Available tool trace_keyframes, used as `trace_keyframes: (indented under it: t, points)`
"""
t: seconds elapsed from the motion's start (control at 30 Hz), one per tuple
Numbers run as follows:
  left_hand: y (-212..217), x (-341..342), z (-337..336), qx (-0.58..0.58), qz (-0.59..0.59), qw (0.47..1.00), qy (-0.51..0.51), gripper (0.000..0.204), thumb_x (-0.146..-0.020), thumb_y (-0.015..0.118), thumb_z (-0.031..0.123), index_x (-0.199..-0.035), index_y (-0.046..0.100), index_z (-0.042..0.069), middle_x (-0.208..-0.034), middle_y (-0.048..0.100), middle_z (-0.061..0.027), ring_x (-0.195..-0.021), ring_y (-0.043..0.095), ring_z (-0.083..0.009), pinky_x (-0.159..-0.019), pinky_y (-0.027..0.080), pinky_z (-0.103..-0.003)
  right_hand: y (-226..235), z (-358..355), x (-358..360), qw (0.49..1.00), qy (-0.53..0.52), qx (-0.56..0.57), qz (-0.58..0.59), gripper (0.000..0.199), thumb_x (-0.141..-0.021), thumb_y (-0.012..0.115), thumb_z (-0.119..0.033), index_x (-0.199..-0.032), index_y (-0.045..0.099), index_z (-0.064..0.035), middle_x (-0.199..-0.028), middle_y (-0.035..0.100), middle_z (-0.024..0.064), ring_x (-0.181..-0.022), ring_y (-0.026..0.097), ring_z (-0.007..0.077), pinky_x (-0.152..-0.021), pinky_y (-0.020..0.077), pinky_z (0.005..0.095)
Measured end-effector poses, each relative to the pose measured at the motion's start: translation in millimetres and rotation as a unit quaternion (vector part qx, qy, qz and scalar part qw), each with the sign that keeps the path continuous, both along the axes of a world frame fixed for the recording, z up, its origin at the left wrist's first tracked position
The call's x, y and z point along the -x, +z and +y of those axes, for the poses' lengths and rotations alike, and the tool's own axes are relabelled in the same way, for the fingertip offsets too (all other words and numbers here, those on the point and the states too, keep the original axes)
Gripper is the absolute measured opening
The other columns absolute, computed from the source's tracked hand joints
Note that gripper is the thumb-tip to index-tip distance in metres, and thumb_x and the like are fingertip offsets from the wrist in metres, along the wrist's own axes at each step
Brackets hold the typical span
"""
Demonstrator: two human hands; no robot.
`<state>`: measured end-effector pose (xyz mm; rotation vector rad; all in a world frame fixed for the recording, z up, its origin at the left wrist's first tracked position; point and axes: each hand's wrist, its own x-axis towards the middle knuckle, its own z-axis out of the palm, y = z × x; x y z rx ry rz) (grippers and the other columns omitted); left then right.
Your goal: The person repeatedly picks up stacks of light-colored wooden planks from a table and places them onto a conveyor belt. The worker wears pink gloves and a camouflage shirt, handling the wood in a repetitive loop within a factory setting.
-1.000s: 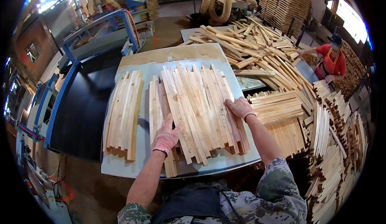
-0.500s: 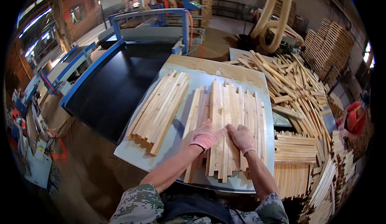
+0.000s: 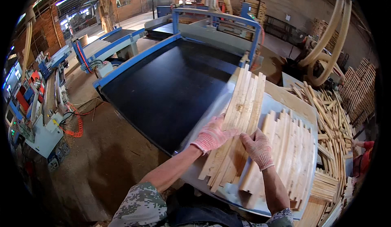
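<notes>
Far off to the left of my hands I see a machine with a control box [image 3: 38,135] and an orange curly cable [image 3: 75,129] lying on the dusty floor [image 3: 106,157]. Closer in, just left of my left hand, sits a big black flat bed [image 3: 171,92] with a blue frame [image 3: 134,60] around it.

My left hand [image 3: 212,136] wears a pink knit glove. Its fingers are wrapped around the left edge of a bundle of wooden slats [image 3: 236,125], gripping it tight. The bundle is long and pale (it looks a bit blurry near the top), and it leans away from me, out over the edge of the black bed.

My right hand [image 3: 257,147], also in a pink glove, is just beside the left one. It is pressed on the right side of the same bundle, with the fingers curled over the slats.

Under both hands is a grey table top [image 3: 228,190]. Right of my right hand, more slats [image 3: 291,145] lie flat on it in a row. Further right is a messy heap of wood strips [image 3: 330,117], and past that I see a bit of a red sleeve [image 3: 362,157] of another person.
</notes>
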<state>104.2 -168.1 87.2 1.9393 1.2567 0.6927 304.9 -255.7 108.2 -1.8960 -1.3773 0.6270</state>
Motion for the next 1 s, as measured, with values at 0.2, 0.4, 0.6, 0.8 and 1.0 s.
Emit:
trace_keyframes:
  t: [0.2,0.4,0.6,0.8,1.0]
  points:
    - [-3,236,111,0.079,0.082,0.992,0.050,0.065,-0.096,0.074,0.049,-0.146,0.061,0.011,-0.133,0.068,-0.0230,-0.126,0.064,-0.0412,-0.112,0.050,-0.048,-18,138,229,0.991,0.055,0.125,-0.011,0.053,-0.089,0.078,-0.049,-0.105,0.069,0.0007,-0.095,0.077,0.0206,-0.096,0.076,0.0351,-0.089,0.0580,0.0454]
    - [-54,405,221,0.116,0.232,0.965,0.040,0.081,-0.095,0.066,0.070,-0.152,0.059,0.013,-0.139,0.064,-0.0247,-0.133,0.061,-0.0406,-0.115,0.048,-0.051,-102,239,396,0.977,0.093,0.167,0.098,0.063,-0.090,0.079,-0.044,-0.132,0.066,0.0012,-0.120,0.079,0.0214,-0.114,0.076,0.0356,-0.100,0.0577,0.0413]
    - [-59,498,289,0.066,0.267,0.948,0.157,0.100,-0.094,0.065,0.072,-0.162,0.042,0.003,-0.142,0.063,-0.0231,-0.132,0.062,-0.0391,-0.115,0.047,-0.051,-136,342,515,0.981,0.091,0.122,0.120,0.070,-0.087,0.079,-0.046,-0.133,0.064,0.0037,-0.121,0.078,0.0248,-0.117,0.074,0.0389,-0.104,0.0559,0.0438]
    - [-62,628,223,-0.101,-0.150,0.929,0.323,0.071,-0.098,0.078,0.032,-0.154,0.055,-0.003,-0.147,0.061,-0.0222,-0.133,0.063,-0.0357,-0.116,0.048,-0.046,-140,467,626,0.982,0.106,0.103,0.116,0.081,-0.085,0.079,-0.054,-0.128,0.064,0.0133,-0.122,0.075,0.0323,-0.121,0.073,0.0419,-0.103,0.0557,0.0453]
    - [-198,733,49,0.215,-0.136,0.812,0.524,0.055,-0.104,0.064,0.021,-0.152,0.058,-0.005,-0.119,0.073,-0.0164,-0.099,0.070,-0.0232,-0.087,0.058,-0.039,-158,597,717,0.989,0.086,0.076,0.093,0.083,-0.083,0.079,-0.051,-0.132,0.061,0.0144,-0.132,0.070,0.0351,-0.126,0.070,0.0433,-0.106,0.0560,0.0445]
